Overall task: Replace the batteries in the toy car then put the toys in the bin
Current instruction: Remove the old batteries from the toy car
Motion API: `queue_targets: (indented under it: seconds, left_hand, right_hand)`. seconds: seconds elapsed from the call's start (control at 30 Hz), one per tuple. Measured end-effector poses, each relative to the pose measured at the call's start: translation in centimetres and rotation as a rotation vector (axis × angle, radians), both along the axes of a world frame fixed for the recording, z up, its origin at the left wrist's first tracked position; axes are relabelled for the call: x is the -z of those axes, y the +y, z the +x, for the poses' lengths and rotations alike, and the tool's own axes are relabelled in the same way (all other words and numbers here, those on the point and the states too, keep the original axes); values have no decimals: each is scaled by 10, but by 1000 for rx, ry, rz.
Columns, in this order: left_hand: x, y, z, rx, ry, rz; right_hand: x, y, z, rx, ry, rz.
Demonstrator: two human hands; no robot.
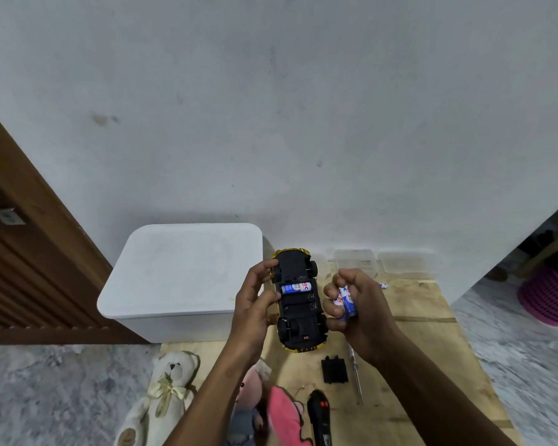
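My left hand (pixel 255 300) grips a yellow toy car (pixel 298 329) turned upside down, its black underside facing me. One blue and white battery (pixel 295 288) lies in the car's uncovered battery bay. To the right of the car, my right hand (pixel 355 304) holds two more blue and white batteries (pixel 347 300) in curled fingers. The black battery cover (pixel 334 370) and a screwdriver (pixel 356 378) lie on the wooden board (pixel 416 349) below the car. A white bin (pixel 181 272) with its lid on stands to the left.
A cream teddy bear (pixel 166 391), a pink plush toy (pixel 281 413) and a black remote control (pixel 318 413) lie near the board's front. Two clear plastic containers (pixel 380 262) stand against the wall, a loose battery (pixel 383 285) beside them. A pink basket (pixel 550 299) sits at far right.
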State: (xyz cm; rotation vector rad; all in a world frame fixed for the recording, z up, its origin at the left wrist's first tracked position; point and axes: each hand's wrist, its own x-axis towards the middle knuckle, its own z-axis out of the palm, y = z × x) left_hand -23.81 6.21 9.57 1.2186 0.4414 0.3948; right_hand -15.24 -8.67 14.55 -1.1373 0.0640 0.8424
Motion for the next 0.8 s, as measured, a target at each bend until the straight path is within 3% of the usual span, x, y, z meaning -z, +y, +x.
queue_targets:
  seconds: [0.1, 0.2, 0.3, 0.57, 0.8]
  left_hand:
    - [-1, -1, 1, -11, -7, -2]
    - [-2, -2, 3, -30, -17, 6]
    - [-2, -4, 5, -45, -28, 10]
    - [-3, -3, 6, -36, -45, 10]
    - [-1, -2, 5, -5, -74, -32]
  right_hand:
    - [1, 1, -3, -38, -200, -244]
    - [10, 2, -6, 7, -707, -530]
    - [21, 4, -9, 50, -955, -583]
    - [33, 9, -14, 151, -1069, -535]
    - [33, 11, -9, 148, -958, -534]
